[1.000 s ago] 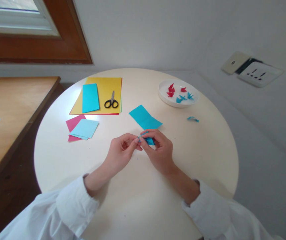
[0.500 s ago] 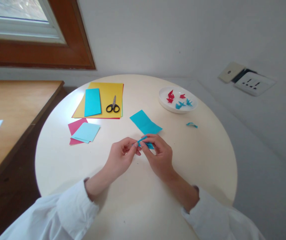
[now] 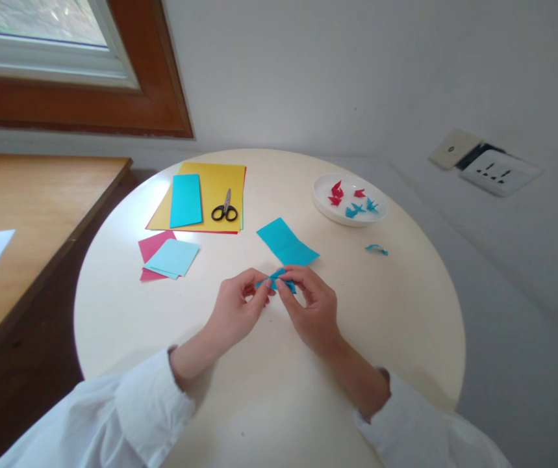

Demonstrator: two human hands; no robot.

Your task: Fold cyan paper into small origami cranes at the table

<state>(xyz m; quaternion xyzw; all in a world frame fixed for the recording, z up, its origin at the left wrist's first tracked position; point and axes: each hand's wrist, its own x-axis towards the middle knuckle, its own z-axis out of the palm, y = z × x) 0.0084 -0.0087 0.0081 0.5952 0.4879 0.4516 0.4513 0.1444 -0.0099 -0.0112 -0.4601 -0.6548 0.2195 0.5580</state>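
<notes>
Over the middle of the round cream table [image 3: 405, 338], my left hand [image 3: 237, 312] and my right hand [image 3: 310, 305] pinch a small folded blue paper piece [image 3: 275, 279] between their fingertips. Both hands are closed on it, thumbs and forefingers meeting at the paper. Just beyond my fingers lies a flat blue paper rectangle [image 3: 286, 242].
A white plate [image 3: 326, 207] holds several small red and blue folded figures at the back right, with a loose blue scrap [image 3: 376, 249] near it. Black-handled scissors [image 3: 225, 209] and a blue sheet [image 3: 186, 200] lie on yellow paper [image 3: 220, 179]. Light blue paper [image 3: 172, 257] overlaps pink paper. A wooden desk [image 3: 30, 214] stands to the left.
The camera has tilted slightly, shifting the scene down and right. My fingers keep working the small blue piece, which now sticks out more between the two hands.
</notes>
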